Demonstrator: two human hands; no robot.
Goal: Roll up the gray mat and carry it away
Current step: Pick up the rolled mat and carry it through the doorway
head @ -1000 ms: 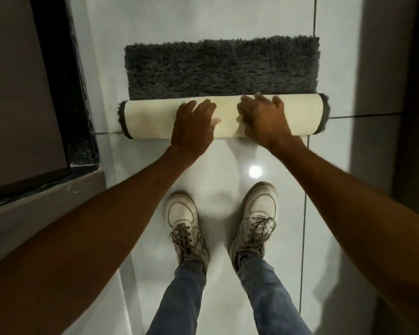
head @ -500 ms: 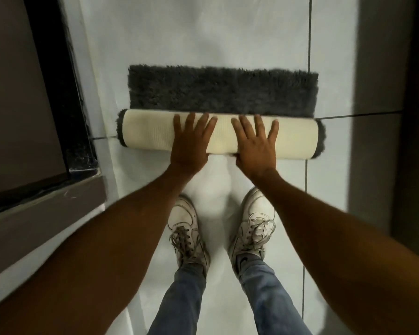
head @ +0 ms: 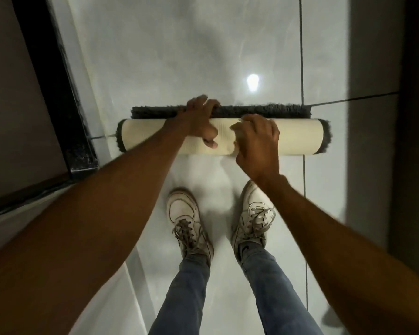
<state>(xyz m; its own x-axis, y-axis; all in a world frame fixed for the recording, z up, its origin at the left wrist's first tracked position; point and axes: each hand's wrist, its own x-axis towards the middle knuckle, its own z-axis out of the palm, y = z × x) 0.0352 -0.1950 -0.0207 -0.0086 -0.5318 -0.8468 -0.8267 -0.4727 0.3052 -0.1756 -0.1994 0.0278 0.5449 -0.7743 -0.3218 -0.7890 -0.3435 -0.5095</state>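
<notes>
Tiled floor (head: 179, 56), then the gray mat (head: 298, 136), nearly all rolled (cream backing outward) and lying just ahead of my shoes (head: 186, 218); only a thin pile strip remains flat. My left hand (head: 198, 119) curls over the roll's far edge; my right hand (head: 257, 139) cups its top. Next, I judge: one last turn, then lift.

Counting: one gray mat (head: 298, 135), mostly rolled; two hands, left hand (head: 198, 119) and right hand (head: 258, 141); two white sneakers (head: 188, 221); two jeans legs (head: 182, 296); one lamp reflection (head: 252, 81) showing on floor.
</notes>
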